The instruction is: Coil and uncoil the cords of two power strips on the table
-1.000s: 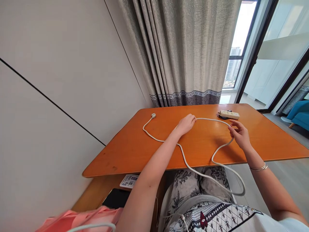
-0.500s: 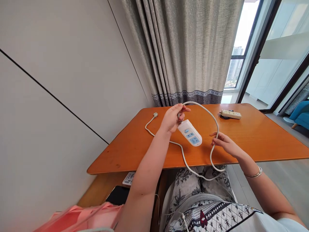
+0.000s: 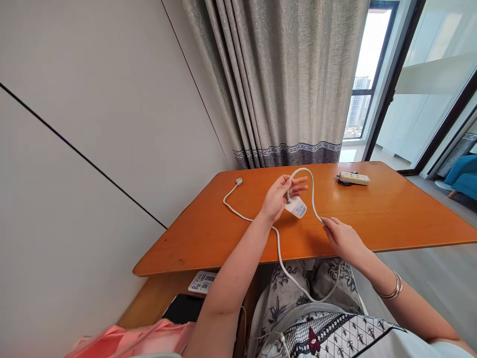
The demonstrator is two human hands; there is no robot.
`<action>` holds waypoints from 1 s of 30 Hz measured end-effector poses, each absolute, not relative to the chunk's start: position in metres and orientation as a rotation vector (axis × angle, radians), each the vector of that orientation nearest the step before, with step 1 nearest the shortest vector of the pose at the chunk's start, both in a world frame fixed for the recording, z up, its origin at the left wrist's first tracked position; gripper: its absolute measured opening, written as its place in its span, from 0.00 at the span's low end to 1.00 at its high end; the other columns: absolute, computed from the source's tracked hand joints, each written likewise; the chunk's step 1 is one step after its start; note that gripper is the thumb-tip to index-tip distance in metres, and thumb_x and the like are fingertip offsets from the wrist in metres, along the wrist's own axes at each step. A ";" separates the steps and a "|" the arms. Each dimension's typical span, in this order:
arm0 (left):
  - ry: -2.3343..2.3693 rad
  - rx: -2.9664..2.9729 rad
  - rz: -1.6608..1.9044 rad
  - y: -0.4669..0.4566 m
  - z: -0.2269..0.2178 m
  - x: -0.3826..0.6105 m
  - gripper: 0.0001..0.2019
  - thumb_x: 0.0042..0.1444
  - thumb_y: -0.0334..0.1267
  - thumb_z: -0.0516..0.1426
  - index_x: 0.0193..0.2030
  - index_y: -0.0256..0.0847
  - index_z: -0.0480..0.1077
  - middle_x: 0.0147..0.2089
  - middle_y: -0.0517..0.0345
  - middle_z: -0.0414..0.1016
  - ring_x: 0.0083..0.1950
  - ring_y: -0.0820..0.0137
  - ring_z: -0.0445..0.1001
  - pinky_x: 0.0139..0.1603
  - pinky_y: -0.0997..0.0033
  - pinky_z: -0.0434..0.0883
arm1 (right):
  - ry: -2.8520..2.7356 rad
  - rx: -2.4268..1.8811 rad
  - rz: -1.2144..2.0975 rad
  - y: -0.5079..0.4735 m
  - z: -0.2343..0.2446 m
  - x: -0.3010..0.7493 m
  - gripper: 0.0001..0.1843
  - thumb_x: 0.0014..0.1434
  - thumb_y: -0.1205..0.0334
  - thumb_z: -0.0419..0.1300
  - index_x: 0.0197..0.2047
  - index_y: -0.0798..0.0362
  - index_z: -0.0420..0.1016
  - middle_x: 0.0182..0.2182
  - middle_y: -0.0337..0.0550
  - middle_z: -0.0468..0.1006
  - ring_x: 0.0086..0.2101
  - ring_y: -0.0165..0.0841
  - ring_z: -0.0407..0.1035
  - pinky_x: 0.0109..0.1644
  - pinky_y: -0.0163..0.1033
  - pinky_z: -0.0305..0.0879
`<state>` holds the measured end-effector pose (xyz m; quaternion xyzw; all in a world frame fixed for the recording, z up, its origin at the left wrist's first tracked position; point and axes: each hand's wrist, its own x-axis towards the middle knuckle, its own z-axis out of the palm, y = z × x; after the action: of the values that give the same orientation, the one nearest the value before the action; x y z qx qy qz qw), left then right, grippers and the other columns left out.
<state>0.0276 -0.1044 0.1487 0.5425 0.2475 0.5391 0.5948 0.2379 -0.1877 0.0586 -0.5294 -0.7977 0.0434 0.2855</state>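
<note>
Above the table, my left hand (image 3: 278, 199) pinches the pale power cord between thumb and forefinger close to where it enters the power strip, the other fingers stretched out. The white power strip (image 3: 297, 207) hangs below those fingers, its label side showing and its sockets turned out of sight. From there the cord (image 3: 312, 191) arches over to my right hand (image 3: 343, 237), whose fingers are closed around it near the table's front edge. Below, the cord droops over the lap and climbs back onto the table, ending at a plug (image 3: 239, 182) at the far left.
A second, cream power strip (image 3: 354, 178) with a dark cord lies at the back right of the orange wooden table (image 3: 402, 214). Under the left edge are a black flat device (image 3: 182, 308), a printed card (image 3: 202, 282) and a pink bag (image 3: 149, 338). A curtain (image 3: 290, 99) hangs behind.
The power strip has turned so its socket face no longer shows. My right hand has closed on the cord, and the loop between my hands has become smaller.
</note>
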 end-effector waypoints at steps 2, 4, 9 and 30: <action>0.519 1.320 1.216 -0.107 0.144 0.031 0.18 0.57 0.51 0.63 0.36 0.42 0.63 0.53 0.46 0.81 0.50 0.61 0.81 0.51 0.62 0.74 | -2.160 -1.385 0.004 -0.194 0.068 0.233 0.18 0.71 0.59 0.46 0.54 0.50 0.74 0.36 0.49 0.77 0.30 0.35 0.72 0.30 0.37 0.62; 0.467 1.363 1.194 -0.109 0.142 0.034 0.19 0.56 0.53 0.64 0.36 0.42 0.63 0.52 0.46 0.81 0.53 0.59 0.80 0.57 0.57 0.72 | -2.172 -1.283 -0.069 -0.199 0.079 0.227 0.20 0.72 0.57 0.44 0.53 0.50 0.75 0.33 0.47 0.75 0.28 0.34 0.70 0.30 0.36 0.61; 0.425 1.402 1.097 -0.118 0.142 0.036 0.22 0.55 0.56 0.64 0.36 0.42 0.61 0.54 0.44 0.80 0.54 0.55 0.80 0.58 0.52 0.70 | -2.163 -1.044 -0.149 -0.205 0.109 0.218 0.20 0.73 0.56 0.45 0.53 0.50 0.77 0.28 0.44 0.73 0.25 0.30 0.66 0.29 0.35 0.61; 0.261 1.189 0.812 -0.146 0.136 0.044 0.18 0.60 0.53 0.59 0.33 0.39 0.64 0.16 0.67 0.62 0.16 0.81 0.48 0.21 0.80 0.56 | -1.906 -1.017 -0.009 -0.174 0.154 0.229 0.15 0.67 0.51 0.58 0.43 0.51 0.82 0.29 0.42 0.77 0.24 0.27 0.66 0.29 0.34 0.59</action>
<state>0.0442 -0.1457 0.1356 0.5430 0.1190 0.3707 0.7440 0.2292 -0.1742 0.1541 -0.4154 -0.7782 -0.0038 0.4710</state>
